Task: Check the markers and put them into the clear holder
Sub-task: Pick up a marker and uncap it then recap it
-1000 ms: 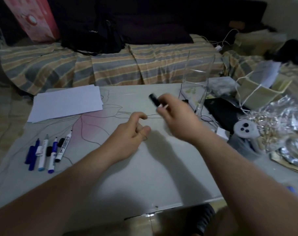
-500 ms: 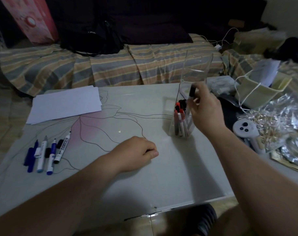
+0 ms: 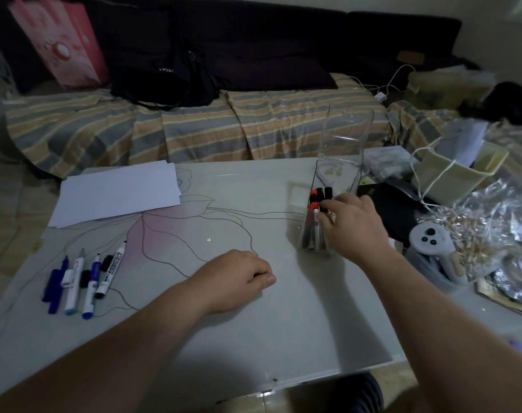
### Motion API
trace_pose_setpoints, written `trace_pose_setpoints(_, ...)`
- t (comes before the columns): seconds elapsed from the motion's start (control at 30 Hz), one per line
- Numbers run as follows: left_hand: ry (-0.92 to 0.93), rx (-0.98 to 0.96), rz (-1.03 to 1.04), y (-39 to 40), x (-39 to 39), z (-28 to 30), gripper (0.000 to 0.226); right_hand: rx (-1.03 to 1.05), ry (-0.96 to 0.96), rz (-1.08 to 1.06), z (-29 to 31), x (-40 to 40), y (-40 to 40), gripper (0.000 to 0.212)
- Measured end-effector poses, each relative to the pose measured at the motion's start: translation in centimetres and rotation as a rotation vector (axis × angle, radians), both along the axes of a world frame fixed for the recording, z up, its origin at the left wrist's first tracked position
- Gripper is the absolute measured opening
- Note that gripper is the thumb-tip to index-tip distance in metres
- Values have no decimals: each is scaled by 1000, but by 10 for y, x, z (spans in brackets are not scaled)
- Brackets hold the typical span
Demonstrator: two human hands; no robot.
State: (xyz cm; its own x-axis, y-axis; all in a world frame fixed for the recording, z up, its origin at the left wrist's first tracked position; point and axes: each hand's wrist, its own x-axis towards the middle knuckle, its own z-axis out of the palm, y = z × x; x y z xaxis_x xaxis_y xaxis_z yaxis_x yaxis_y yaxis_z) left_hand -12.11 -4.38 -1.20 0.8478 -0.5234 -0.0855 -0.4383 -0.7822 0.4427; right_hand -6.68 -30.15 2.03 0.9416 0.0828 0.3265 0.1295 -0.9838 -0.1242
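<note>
So the clear holder [image 3: 328, 204] sits toward the far right of the table [image 3: 253, 338], and there's a bunch of markers in the holder [image 3: 314, 222]. I count roughly five or six, red and black caps, standing upright, but they overlap so I can't pin the number. The right hand [image 3: 353, 225] is right at the holder's near side with fingers curled in at the marker tops; it partly blocks them and I can't tell if it's actually pinching one.

The left hand [image 3: 238, 278] rests on the table well left of the holder, curled into a loose fist, nothing in it.

Far left of the holder, near the table's left edge, is a row of loose markers [image 3: 83, 281]: about five, blue and black ones lying side by side, a couple with caps off beside them.

Also left of the holder, at the far edge, a stack of white paper [image 3: 116, 192]. Just right of the holder there's a white controller [image 3: 429, 242], a pale bag with string handles [image 3: 456, 168] and crinkly plastic wrap [image 3: 492, 222]. Behind it all, a striped couch cover [image 3: 194, 129].
</note>
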Motion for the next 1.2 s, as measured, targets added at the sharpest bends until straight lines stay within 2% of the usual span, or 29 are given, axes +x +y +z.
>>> trace_pose_setpoints(0.13,-3,25,7,5,0,0,25,50,-129,11,-2,-4,17,33)
trace_pose_setpoints(0.23,5,42,33,13,2,-2,21,80,-171,112,-3,-11,39,34)
trace_pose_setpoints(0.3,12,59,55,21,3,-2,21,104,-88,211,-10,-19,60,36)
trace_pose_setpoints(0.4,1,107,127,41,7,-1,22,160,157,362,-29,-33,97,42)
trace_pose_setpoints(0.5,-24,169,269,83,16,-6,23,108,319,495,-46,-47,132,44)
trace_pose_setpoints(0.63,-49,256,534,160,20,-14,40,59,342,565,-55,-55,163,41)
trace_pose_setpoints(0.7,-62,310,619,189,19,-21,42,64,353,580,-58,-55,173,41)
trace_pose_setpoints(0.93,-60,403,640,206,20,-45,40,76,359,593,-60,-54,191,38)
trace_pose_setpoints(1.07,-66,272,652,188,21,-43,33,67,362,599,-62,-54,194,37)
trace_pose_setpoints(1.2,36,-50,734,163,18,-40,26,21,407,621,-66,-56,195,37)
